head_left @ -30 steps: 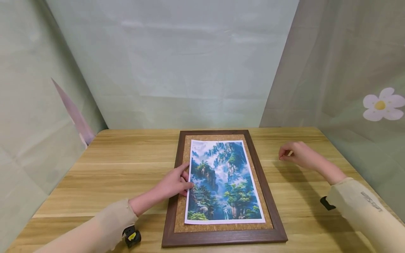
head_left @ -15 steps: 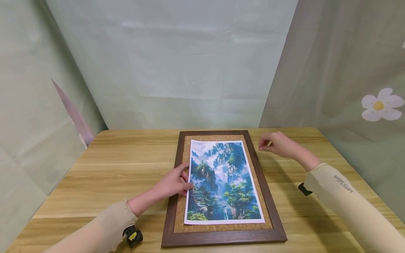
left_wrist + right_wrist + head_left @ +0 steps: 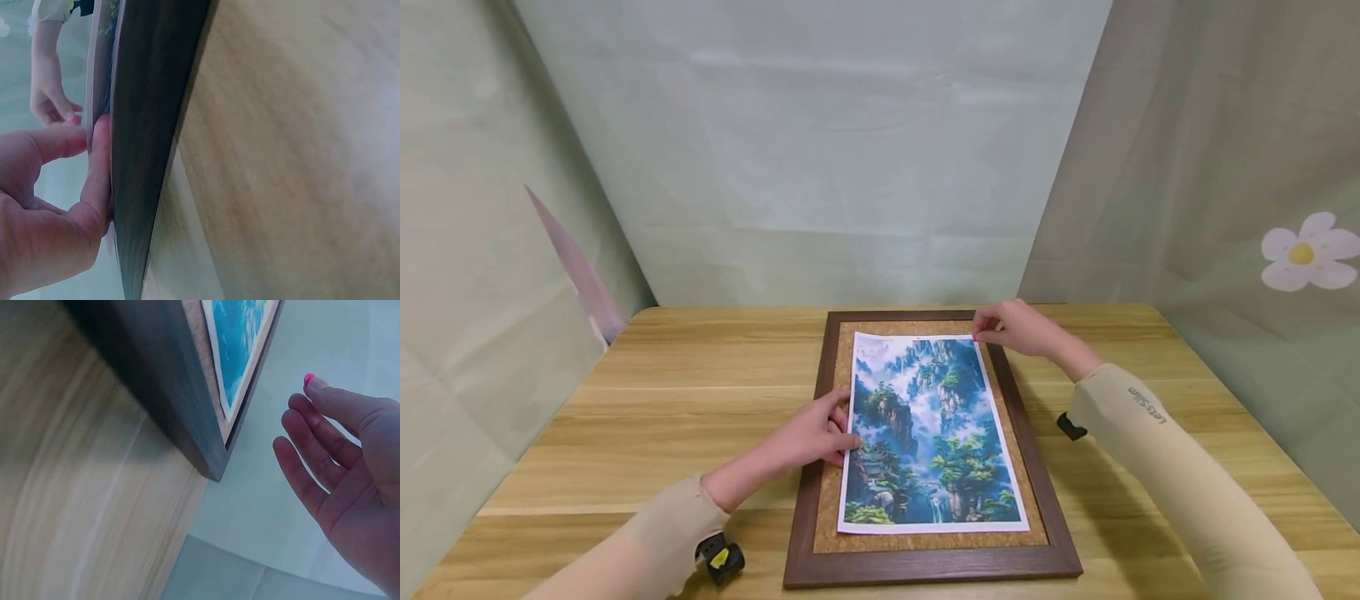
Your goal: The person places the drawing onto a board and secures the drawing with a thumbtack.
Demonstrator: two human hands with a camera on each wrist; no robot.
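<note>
A dark wooden frame (image 3: 814,467) with a cork backing (image 3: 827,500) lies flat on the wooden table (image 3: 685,400). A landscape print (image 3: 932,425) lies on the cork. My left hand (image 3: 820,433) presses fingertips (image 3: 100,156) on the print's left edge, next to the frame's rail (image 3: 150,125). My right hand (image 3: 1011,327) is at the print's top right corner and pinches a small pink object (image 3: 976,337) there. In the right wrist view the pink object (image 3: 309,378) shows at a fingertip, beside the frame's corner (image 3: 206,456).
Green cloth (image 3: 850,167) hangs behind and on both sides of the table. A pale pink panel (image 3: 576,267) leans at the back left. A flower decoration (image 3: 1303,250) sits on the right cloth. Bare table lies left and right of the frame.
My right hand has moved left from the table's right side to the print's top right corner. My left hand has stayed on the print's left edge.
</note>
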